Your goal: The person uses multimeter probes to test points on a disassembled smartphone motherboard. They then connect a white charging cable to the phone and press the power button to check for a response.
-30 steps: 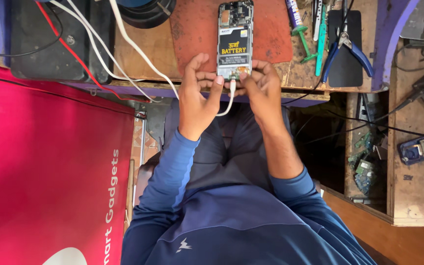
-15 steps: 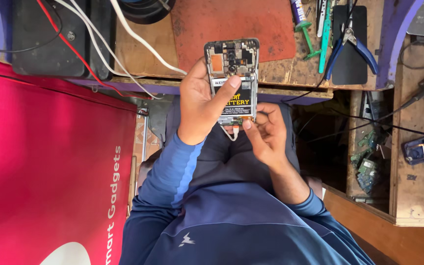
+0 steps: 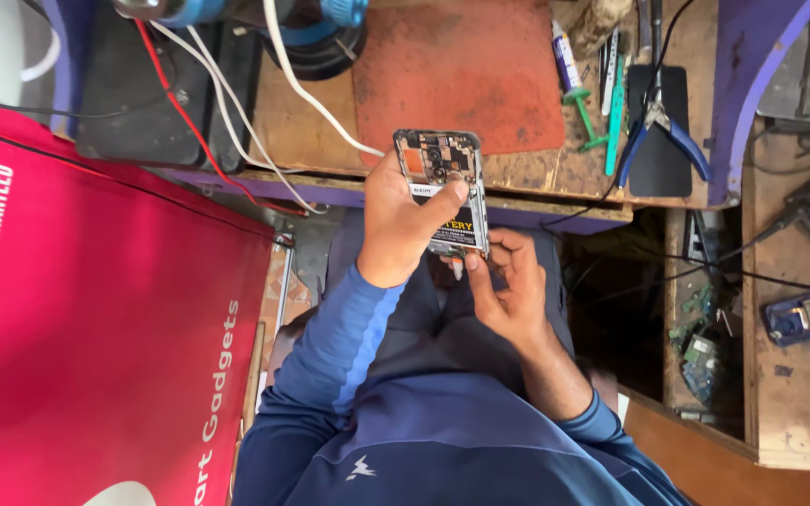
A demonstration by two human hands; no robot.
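— Where is the opened phone (image 3: 442,192) sitting?

— Off the bench, raised over the person's lap, just in front of the wooden workbench (image 3: 311,131) edge. Its back cover is off, so the circuit board shows at the far end and a black battery with a yellow label fills the middle.

— Who has hold of it?

— The left hand (image 3: 405,220) wraps around its left side, fingers closed on the frame and the thumb lying across the battery. The right hand (image 3: 508,286) is below it, fingertips pinched at the phone's near end, where a small white piece shows; whether it grips that piece I cannot tell.

— What lies around it?

— A rust-red mat (image 3: 461,80) is on the bench just beyond the phone. A white cable (image 3: 307,94) runs across the wood toward the phone. To the right lie blue-handled pliers (image 3: 658,126) on a black pad, with a green-tipped tool (image 3: 581,108) beside them. On the left hangs a red banner (image 3: 96,328).
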